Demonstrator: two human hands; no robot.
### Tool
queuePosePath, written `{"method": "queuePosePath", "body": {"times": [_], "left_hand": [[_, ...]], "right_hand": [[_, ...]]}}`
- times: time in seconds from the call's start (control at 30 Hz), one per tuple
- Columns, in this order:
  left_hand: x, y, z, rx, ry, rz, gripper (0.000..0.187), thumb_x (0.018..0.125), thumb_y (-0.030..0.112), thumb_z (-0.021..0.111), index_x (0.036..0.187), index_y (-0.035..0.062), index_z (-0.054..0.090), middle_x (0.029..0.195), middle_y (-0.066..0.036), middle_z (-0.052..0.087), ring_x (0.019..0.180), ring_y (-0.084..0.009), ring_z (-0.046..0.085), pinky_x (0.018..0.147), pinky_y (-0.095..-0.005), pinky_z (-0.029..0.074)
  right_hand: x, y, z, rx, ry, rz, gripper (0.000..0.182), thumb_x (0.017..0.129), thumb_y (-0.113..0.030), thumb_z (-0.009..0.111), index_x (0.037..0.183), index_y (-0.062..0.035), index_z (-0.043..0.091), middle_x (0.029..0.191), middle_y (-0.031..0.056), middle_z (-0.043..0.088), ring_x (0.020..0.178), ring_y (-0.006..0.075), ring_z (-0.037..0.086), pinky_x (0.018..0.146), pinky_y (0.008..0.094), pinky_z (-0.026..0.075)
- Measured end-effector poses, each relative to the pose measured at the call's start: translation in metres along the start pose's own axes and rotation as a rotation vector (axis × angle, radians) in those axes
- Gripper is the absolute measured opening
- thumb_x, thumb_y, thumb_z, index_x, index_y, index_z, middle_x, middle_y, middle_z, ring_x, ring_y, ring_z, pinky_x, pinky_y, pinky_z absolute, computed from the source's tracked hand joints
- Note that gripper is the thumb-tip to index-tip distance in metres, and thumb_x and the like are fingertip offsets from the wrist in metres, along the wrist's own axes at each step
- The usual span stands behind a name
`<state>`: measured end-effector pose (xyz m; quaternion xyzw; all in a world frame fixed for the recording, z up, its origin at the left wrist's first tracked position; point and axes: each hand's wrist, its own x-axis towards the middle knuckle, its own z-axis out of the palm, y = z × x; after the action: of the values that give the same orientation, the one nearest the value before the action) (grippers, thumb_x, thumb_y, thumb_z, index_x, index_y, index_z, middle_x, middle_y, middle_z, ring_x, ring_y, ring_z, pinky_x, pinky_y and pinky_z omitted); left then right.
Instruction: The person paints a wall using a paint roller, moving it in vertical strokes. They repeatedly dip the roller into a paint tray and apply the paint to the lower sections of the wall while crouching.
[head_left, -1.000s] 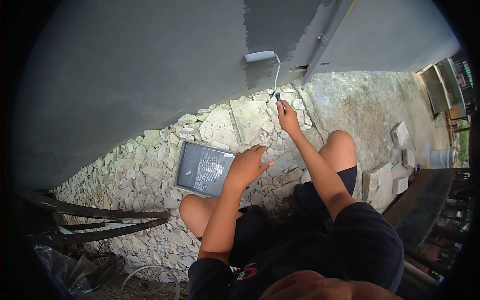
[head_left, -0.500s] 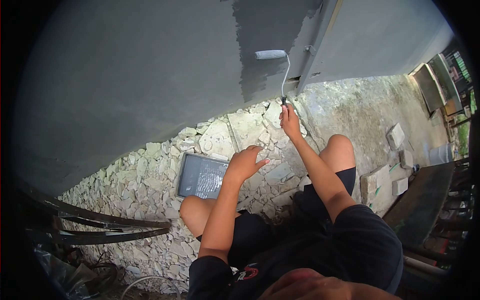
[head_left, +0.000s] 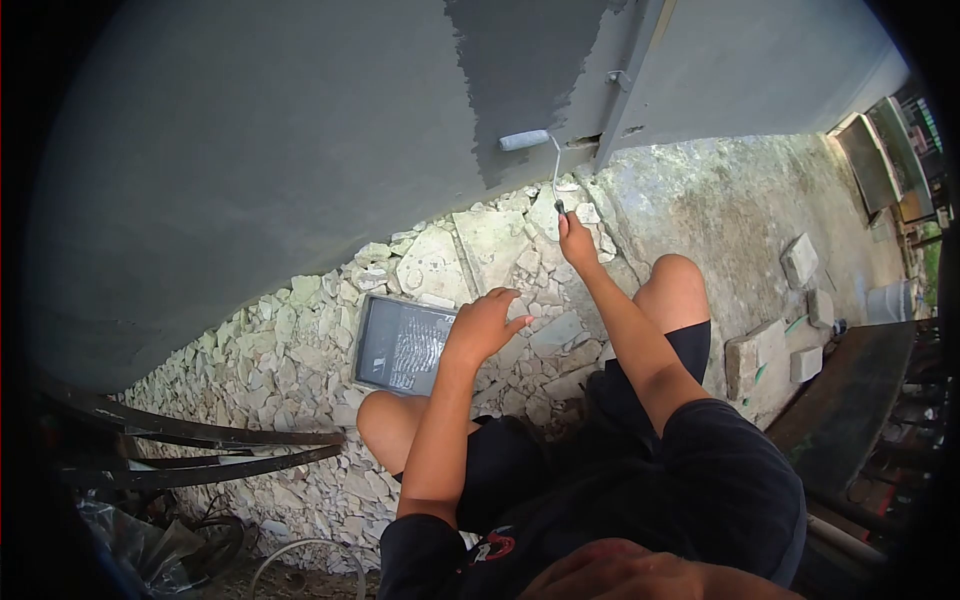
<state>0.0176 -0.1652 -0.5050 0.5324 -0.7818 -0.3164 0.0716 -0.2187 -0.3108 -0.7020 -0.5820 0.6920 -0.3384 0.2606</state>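
Observation:
My right hand (head_left: 577, 241) is wrapped round the dark handle of a paint roller (head_left: 524, 140). The roller's pale sleeve lies against the lower part of the grey wall (head_left: 270, 150), at the bottom of a darker, wet-looking painted patch (head_left: 515, 65). Nothing is in my left hand (head_left: 484, 326), which hovers with fingers apart over the stones, close to the right side of a paint tray (head_left: 402, 345). The tray is dark grey, with pale paint streaks on its ribbed floor, and my left hand and knee hide part of it.
Broken stones (head_left: 270, 365) cover the ground along the wall. Curved dark metal bars (head_left: 220, 450) jut in at the left. To the right are a concrete floor (head_left: 720, 200), several loose blocks (head_left: 755, 355) and a white bucket (head_left: 888, 302). A metal post (head_left: 632, 85) stands at the wall's corner.
The roller has moved down the wall to the lower end of the dark patch, and my right hand has come slightly lower with it. My left hand is nearly still.

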Motion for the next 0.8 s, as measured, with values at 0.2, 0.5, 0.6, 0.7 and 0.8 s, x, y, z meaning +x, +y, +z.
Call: {"method": "queuePosePath", "body": {"times": [0.2, 0.5, 0.6, 0.7, 0.8], "left_hand": [[-0.002, 0.010, -0.004, -0.066, -0.043, -0.086, 0.057, 0.095, 0.045, 0.066, 0.133, 0.0029, 0.061, 0.135, -0.019, 0.063, 0.121, -0.0384, 0.061, 0.102, -0.0442, 0.050], [-0.003, 0.004, -0.004, -0.021, 0.017, -0.051, 0.058, 0.096, 0.047, 0.064, 0.135, 0.0045, 0.059, 0.135, -0.015, 0.063, 0.114, -0.0350, 0.066, 0.094, -0.0482, 0.052], [-0.005, 0.009, -0.009, -0.043, 0.030, -0.056, 0.057, 0.096, 0.046, 0.064, 0.134, 0.0040, 0.059, 0.134, -0.015, 0.064, 0.112, -0.0351, 0.066, 0.092, -0.0488, 0.052], [-0.006, 0.018, -0.016, -0.090, -0.028, -0.110, 0.054, 0.095, 0.043, 0.067, 0.133, 0.0043, 0.060, 0.134, -0.018, 0.063, 0.119, -0.0382, 0.062, 0.099, -0.0454, 0.051], [-0.008, 0.018, -0.012, -0.047, 0.032, -0.052, 0.053, 0.096, 0.042, 0.066, 0.132, 0.0039, 0.060, 0.132, -0.018, 0.064, 0.118, -0.0382, 0.062, 0.098, -0.0459, 0.051]], "right_hand": [[0.006, 0.021, 0.010, -0.090, -0.071, 0.031, 0.037, 0.105, -0.038, 0.050, 0.101, -0.0027, 0.061, 0.086, 0.0306, 0.068, 0.086, 0.0521, 0.065, 0.074, 0.0576, 0.050], [0.003, -0.019, -0.014, -0.066, -0.029, 0.088, 0.039, 0.104, -0.038, 0.055, 0.109, -0.0011, 0.067, 0.085, 0.0279, 0.070, 0.085, 0.0480, 0.068, 0.075, 0.0530, 0.053], [-0.001, -0.036, -0.031, -0.055, 0.022, 0.031, 0.039, 0.104, -0.038, 0.056, 0.113, -0.0022, 0.067, 0.082, 0.0272, 0.069, 0.081, 0.0474, 0.068, 0.072, 0.0517, 0.052], [-0.005, -0.056, -0.041, -0.036, -0.004, 0.054, 0.037, 0.105, -0.037, 0.053, 0.109, -0.0018, 0.063, 0.084, 0.0286, 0.069, 0.084, 0.0500, 0.067, 0.072, 0.0547, 0.051], [-0.002, -0.048, -0.033, -0.073, -0.008, 0.002, 0.034, 0.105, -0.036, 0.051, 0.105, -0.0029, 0.060, 0.082, 0.0291, 0.068, 0.080, 0.0513, 0.066, 0.069, 0.0576, 0.051]]}}
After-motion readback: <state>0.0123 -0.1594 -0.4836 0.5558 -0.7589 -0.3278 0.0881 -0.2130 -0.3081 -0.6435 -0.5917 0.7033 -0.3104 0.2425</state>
